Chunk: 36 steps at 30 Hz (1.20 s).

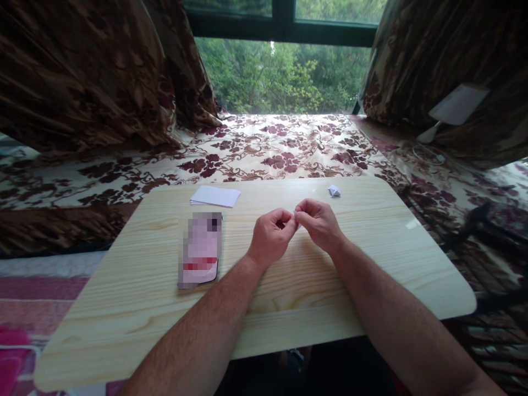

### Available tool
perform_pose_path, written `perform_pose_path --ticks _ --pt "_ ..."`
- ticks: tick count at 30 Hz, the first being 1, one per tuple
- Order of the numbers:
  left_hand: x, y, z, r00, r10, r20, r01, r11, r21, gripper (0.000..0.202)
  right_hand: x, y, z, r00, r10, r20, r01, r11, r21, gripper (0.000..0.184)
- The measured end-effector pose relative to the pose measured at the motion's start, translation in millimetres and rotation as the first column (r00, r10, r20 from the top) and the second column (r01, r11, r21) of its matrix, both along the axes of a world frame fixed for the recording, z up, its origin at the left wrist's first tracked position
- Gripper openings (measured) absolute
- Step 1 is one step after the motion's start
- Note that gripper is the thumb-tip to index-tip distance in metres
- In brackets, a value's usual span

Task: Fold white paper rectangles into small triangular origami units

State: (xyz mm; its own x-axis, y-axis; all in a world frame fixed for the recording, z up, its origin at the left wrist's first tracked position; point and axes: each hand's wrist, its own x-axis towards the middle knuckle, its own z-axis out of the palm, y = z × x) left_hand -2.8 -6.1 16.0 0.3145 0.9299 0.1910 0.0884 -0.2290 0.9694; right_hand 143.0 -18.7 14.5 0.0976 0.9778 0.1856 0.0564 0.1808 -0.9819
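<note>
I'm pinching a white scrap with left hand and right hand both closed, one folded piece seemingly done at their two o'clock, flat sheets waiting at ten.

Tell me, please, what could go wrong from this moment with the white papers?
The small white piece pinched between the left hand and right hand is mostly covered, so it might slip or crumple. The folded white piece sits just beyond the right hand; a careless reach could knock it. The stacked white sheets lie near the far edge of the table and might slide off if bumped.
</note>
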Motion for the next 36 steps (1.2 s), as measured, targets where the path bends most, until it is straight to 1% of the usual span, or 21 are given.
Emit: perform_pose_path --ticks 3,7,10,14,21,26,29,32,36 --pt "-0.6 1.9 -1.6 1.000 0.004 0.020 -0.004 1.000 -0.005 0.027 -0.9 0.1 0.4 0.998 0.004 -0.070 -0.006 1.000 -0.020 0.012" --pt "-1.9 6.8 -4.5 0.995 0.065 0.076 -0.062 0.997 -0.037 0.025 -1.3 0.6 1.4 0.992 0.021 -0.127 -0.024 0.999 -0.025 0.016" --pt "-2.1 8.6 -5.0 0.989 0.105 0.101 -0.101 0.994 -0.049 0.022 -0.5 1.0 1.1 0.996 -0.003 -0.093 0.001 1.000 -0.027 0.013" --pt "-1.2 8.5 -5.1 0.988 0.100 0.117 -0.094 0.994 -0.060 0.020 -0.4 1.1 0.4 0.998 -0.042 -0.043 0.041 0.999 -0.035 0.013" --pt "-1.5 11.5 -7.4 0.971 0.142 0.194 -0.119 0.985 -0.125 0.020 -2.6 -0.2 3.3 0.999 -0.030 -0.025 0.029 0.999 -0.045 0.014" --pt "-1.1 15.1 -12.7 0.947 0.132 0.292 -0.064 0.971 -0.230 0.022 -2.1 0.0 2.9 0.997 0.000 -0.079 -0.004 0.999 -0.049 0.010" --pt "-0.5 15.5 -13.4 0.933 0.137 0.334 -0.045 0.962 -0.269 0.021 -1.9 0.2 2.3 0.997 -0.010 -0.082 0.005 0.998 -0.066 0.009" --pt "-0.3 15.2 -12.6 0.938 0.130 0.320 -0.038 0.959 -0.280 0.018 -1.3 0.5 1.0 0.999 -0.026 -0.047 0.022 0.997 -0.072 0.008" --pt "-1.1 15.5 -13.0 0.956 0.087 0.281 -0.015 0.968 -0.251 0.016 -0.2 1.1 -0.2 0.999 -0.037 -0.020 0.036 0.997 -0.071 0.006"
